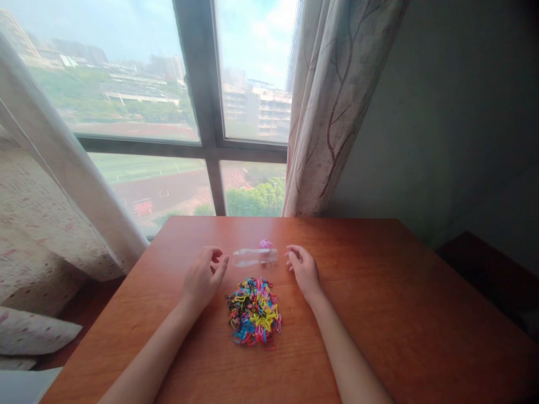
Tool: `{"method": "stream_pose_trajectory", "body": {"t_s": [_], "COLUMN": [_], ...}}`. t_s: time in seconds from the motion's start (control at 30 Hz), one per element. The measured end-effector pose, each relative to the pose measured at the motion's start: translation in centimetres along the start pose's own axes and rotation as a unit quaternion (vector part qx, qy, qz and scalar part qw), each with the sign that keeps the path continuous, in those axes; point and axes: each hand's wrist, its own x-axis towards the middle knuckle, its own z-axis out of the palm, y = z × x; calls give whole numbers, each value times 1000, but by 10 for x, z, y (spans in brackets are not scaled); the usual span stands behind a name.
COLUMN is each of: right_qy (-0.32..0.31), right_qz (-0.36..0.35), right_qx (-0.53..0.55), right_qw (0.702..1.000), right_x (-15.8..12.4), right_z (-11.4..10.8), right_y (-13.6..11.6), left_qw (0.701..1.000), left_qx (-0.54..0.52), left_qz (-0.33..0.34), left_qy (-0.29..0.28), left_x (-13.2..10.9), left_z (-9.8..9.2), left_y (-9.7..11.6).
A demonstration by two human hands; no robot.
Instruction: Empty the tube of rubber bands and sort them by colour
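A clear, bottle-shaped plastic container (248, 257) lies on its side on the wooden table, between my two hands. Just behind its right end is a small pink-purple object (265, 243), too blurred to name. My left hand (207, 274) rests to the left of the container, fingers loosely curved and apart, with nothing in them. On the other side, my right hand (303, 270) is also empty, its fingers slightly bent and a short gap from the container. Closer to me, a heap of small colourful rubber bands (254, 312) sits between my forearms.
The brown wooden table (379, 314) reaches back to a window with a grey frame (206, 147). Patterned curtains (332, 112) hang at both sides of the window. Something white (29, 384) shows at the lower left, beyond the table's edge. A dark piece of furniture (484, 275) stands at the right.
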Motion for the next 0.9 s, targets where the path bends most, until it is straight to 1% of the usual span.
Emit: {"method": "stream_pose_trajectory", "body": {"t_s": [0.1, 0.27, 0.4, 0.53, 0.6, 0.67, 0.77, 0.9], "right_qy": [-10, -58, -84, -127, -147, -169, -201, -228], "right_qz": [3, -10, -33, -57, -71, -83, -81, -81], "right_qx": [-10, -55, -100, -178, -205, -225, -242, -269], "right_qw": [1000, 997, 991, 974, 965, 956, 946, 932], "right_x": [-6, -28, -51, -75, -87, -97, -109, -117], "right_z": [-6, -17, -23, -28, -30, -34, -38, -36], "right_y": [-2, -14, -26, -33, -36, -39, -45, -53], "left_qw": [1000, 998, 997, 997, 995, 990, 978, 962], "left_qx": [12, 13, 12, 19, 37, 41, 30, 42], "left_qz": [2, 18, 16, 24, 66, 119, 181, 229], "left_qy": [-16, -52, -69, -71, -61, -66, -97, -140], "left_x": [0, -7, -26, -49, -61, -74, -92, -106], "left_z": [-4, -8, -11, -18, -23, -28, -30, -23], "left_y": [-1, 5, 13, 28, 38, 49, 60, 61]}}
